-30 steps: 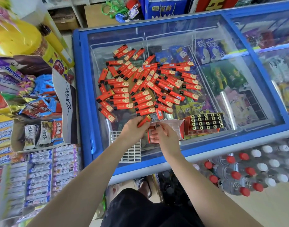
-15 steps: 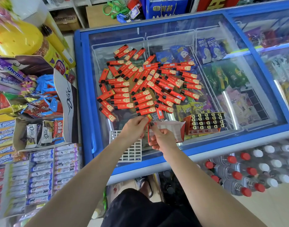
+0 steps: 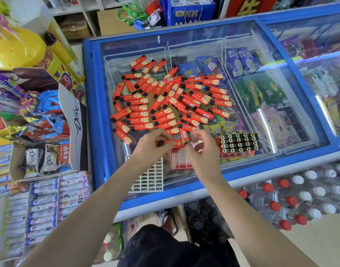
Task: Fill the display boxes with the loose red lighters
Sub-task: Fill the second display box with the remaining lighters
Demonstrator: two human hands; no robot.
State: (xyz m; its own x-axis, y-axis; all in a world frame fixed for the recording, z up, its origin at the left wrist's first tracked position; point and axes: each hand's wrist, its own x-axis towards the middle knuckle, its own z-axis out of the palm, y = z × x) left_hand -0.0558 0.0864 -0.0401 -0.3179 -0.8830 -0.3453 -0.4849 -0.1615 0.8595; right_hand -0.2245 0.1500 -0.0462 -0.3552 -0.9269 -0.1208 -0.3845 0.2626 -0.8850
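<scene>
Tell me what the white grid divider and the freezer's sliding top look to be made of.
The white grid divider looks like moulded plastic with a matt finish: thin even ribs forming uniform rectangular cells. The freezer's sliding top seems to be clear glass, possibly acrylic, glossy: packaged goods show through it and it carries reflections. Its blue frame looks like smooth plastic or painted metal; I cannot tell which.

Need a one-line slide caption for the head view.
Both hands hold a red lighter above an empty display box.

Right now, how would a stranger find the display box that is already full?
Look at the blue chest freezer with the glass lid. On its near edge, right of the person's right hand, stands the full display box. Unlike the empty red box beside it, it shows rows of black lighter tops.
</scene>
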